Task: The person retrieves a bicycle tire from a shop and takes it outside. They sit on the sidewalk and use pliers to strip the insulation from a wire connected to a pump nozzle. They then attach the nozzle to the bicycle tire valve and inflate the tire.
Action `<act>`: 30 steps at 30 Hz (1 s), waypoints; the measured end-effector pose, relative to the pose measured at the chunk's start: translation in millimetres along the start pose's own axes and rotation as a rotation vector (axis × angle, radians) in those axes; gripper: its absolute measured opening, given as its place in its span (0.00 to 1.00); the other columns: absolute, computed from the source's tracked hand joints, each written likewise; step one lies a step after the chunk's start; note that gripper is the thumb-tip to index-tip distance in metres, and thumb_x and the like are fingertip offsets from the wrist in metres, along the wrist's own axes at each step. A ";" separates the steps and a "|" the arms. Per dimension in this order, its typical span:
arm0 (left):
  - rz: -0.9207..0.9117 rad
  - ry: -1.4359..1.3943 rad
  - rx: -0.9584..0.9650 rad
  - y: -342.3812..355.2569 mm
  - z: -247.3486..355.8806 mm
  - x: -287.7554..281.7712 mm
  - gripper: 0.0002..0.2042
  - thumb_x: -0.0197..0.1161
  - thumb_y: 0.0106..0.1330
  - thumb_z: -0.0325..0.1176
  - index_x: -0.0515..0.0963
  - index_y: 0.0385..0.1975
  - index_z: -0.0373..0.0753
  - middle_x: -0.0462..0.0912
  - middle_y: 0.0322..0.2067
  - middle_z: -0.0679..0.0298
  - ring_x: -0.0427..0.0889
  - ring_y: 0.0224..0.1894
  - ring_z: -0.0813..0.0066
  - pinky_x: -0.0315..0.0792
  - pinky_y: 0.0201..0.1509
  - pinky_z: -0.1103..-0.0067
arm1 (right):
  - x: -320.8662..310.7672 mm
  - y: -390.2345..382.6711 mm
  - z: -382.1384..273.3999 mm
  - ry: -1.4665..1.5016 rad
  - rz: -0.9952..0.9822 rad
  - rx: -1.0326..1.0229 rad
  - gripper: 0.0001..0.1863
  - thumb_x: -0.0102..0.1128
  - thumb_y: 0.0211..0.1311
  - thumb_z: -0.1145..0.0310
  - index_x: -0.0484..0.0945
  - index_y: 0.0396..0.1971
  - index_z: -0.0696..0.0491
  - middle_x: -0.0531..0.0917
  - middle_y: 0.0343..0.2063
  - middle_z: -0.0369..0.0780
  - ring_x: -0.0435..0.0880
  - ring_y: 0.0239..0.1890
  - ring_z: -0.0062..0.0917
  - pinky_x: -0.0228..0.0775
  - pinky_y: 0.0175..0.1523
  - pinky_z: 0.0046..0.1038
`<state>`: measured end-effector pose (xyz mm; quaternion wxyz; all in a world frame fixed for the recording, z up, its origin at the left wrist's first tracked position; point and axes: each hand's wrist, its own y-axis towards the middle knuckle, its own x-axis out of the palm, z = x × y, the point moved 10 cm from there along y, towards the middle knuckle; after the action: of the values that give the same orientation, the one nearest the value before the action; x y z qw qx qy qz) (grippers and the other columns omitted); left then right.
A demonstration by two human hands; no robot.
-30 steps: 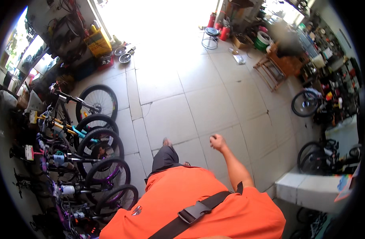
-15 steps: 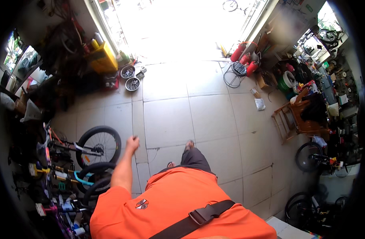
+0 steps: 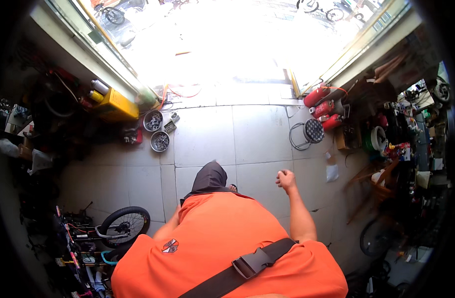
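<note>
Hanging free: the right hand (image 3: 285, 180) was held out over the tiled floor (image 3: 262, 134), its fingers loosely curled; nothing was seen in it, though something small could have been hidden.
Left forearm (image 3: 169, 226): partly covered by the orange shirt (image 3: 222, 223); the left hand was concealed, so its state could not be told.
White packet (image 3: 332, 173): laid on the floor to the right of the right hand, untouched; judged light, soft and best pinched by an edge.
Round stool (image 3: 314, 130): placed beyond that hand, near the red extinguishers (image 3: 331, 122); judged stiff, best gripped under the seat rim.
Bicycle wheel (image 3: 125, 223): seen left of the left forearm; judged firm, best held by the tyre, with the spokes avoided.
Metal bowls (image 3: 161, 150): filled with small parts; judged heavy and easily spilled, best lifted level by the rims.
</note>
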<state>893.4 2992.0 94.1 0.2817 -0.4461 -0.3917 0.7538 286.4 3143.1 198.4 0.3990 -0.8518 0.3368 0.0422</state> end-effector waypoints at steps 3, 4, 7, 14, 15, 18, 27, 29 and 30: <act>-0.196 0.047 -0.171 17.6 16.0 17.6 0.21 0.65 0.68 0.41 0.81 0.55 0.32 0.88 0.40 0.61 0.87 0.38 0.65 0.81 0.41 0.69 | -19.7 88.0 -131.4 0.021 0.073 -0.109 0.12 0.55 0.70 0.66 0.81 0.43 0.59 0.84 0.29 0.37 0.84 0.24 0.21 0.75 0.24 0.25; -0.234 0.063 -0.197 31.8 33.4 12.8 0.21 0.65 0.68 0.41 0.81 0.54 0.32 0.88 0.40 0.60 0.87 0.38 0.66 0.80 0.40 0.69 | -24.0 117.6 -167.4 0.033 0.122 -0.132 0.12 0.55 0.70 0.67 0.81 0.43 0.59 0.84 0.28 0.37 0.84 0.24 0.20 0.74 0.24 0.24; -0.251 0.055 -0.217 103.5 118.8 -34.0 0.22 0.65 0.67 0.41 0.81 0.54 0.31 0.88 0.39 0.60 0.87 0.36 0.67 0.80 0.38 0.70 | -5.6 196.6 -184.2 0.003 0.058 0.000 0.11 0.57 0.71 0.65 0.80 0.42 0.57 0.84 0.31 0.39 0.84 0.24 0.23 0.77 0.25 0.27; 0.262 -0.689 0.098 299.9 511.1 -358.2 0.19 0.61 0.70 0.36 0.79 0.56 0.34 0.86 0.39 0.63 0.86 0.33 0.75 0.77 0.30 0.77 | 84.5 250.0 -201.9 -0.497 -0.351 0.352 0.20 0.61 0.67 0.65 0.80 0.54 0.61 0.87 0.32 0.44 0.85 0.23 0.31 0.79 0.25 0.33; 0.250 -0.809 0.199 317.9 572.6 -408.7 0.19 0.61 0.72 0.37 0.77 0.58 0.34 0.85 0.42 0.63 0.86 0.35 0.76 0.77 0.30 0.79 | 86.8 268.6 -218.0 -0.488 -0.360 0.361 0.20 0.61 0.67 0.65 0.80 0.54 0.61 0.87 0.32 0.44 0.85 0.24 0.31 0.79 0.25 0.33; 0.337 -0.800 0.448 336.4 754.4 -537.6 0.19 0.58 0.76 0.38 0.75 0.61 0.33 0.84 0.49 0.59 0.86 0.41 0.74 0.79 0.41 0.79 | 87.8 346.7 -275.6 -0.445 -0.327 0.345 0.20 0.61 0.67 0.65 0.80 0.54 0.61 0.87 0.32 0.44 0.86 0.24 0.32 0.79 0.25 0.33; 0.279 -0.651 0.101 493.4 817.0 -488.1 0.22 0.63 0.72 0.37 0.75 0.61 0.31 0.86 0.42 0.58 0.86 0.36 0.75 0.77 0.31 0.79 | 74.3 679.6 -530.9 -0.494 -0.238 0.199 0.19 0.61 0.66 0.65 0.81 0.52 0.61 0.86 0.31 0.42 0.86 0.24 0.31 0.78 0.24 0.33; 0.106 -0.478 -0.074 481.6 823.7 -438.7 0.22 0.63 0.71 0.36 0.75 0.61 0.31 0.86 0.44 0.56 0.87 0.38 0.69 0.79 0.37 0.75 | 52.0 733.6 -605.2 -0.262 -0.161 0.293 0.14 0.57 0.70 0.63 0.80 0.48 0.57 0.82 0.32 0.38 0.85 0.27 0.27 0.80 0.28 0.32; 0.022 -0.359 -0.118 479.0 815.4 -414.8 0.22 0.63 0.71 0.36 0.76 0.60 0.31 0.87 0.44 0.56 0.87 0.39 0.69 0.79 0.38 0.75 | 48.3 752.8 -660.4 -0.213 -0.130 0.255 0.15 0.58 0.71 0.61 0.80 0.48 0.56 0.83 0.33 0.38 0.85 0.27 0.26 0.79 0.28 0.31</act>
<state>312.9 2138.4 118.8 0.1723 -0.3245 -0.4742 0.8001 -263.7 2307.1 139.5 0.5392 -0.8049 0.2396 0.0631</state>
